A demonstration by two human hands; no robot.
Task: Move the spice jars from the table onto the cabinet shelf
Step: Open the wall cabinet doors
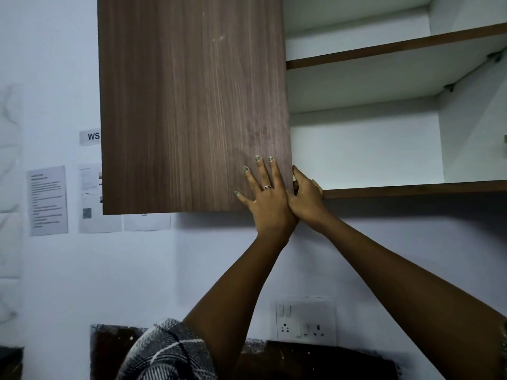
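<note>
A wall cabinet hangs above me. Its left wooden door [192, 105] is closed; the right side stands open and shows white shelves. My left hand [266, 196] presses flat on the lower right corner of the closed door, fingers spread. My right hand [307, 196] grips the front edge of the bottom shelf [411, 189] right beside the door's edge, with its fingers curled out of sight. An upper shelf [397, 48] crosses the open compartment. I see no spice jars and no table.
Printed papers [48, 200] and a label reading "WS" [92, 137] are stuck on the white wall at left. A wall socket plate [306, 320] sits below the cabinet. A dark surface [315, 360] lies along the bottom edge.
</note>
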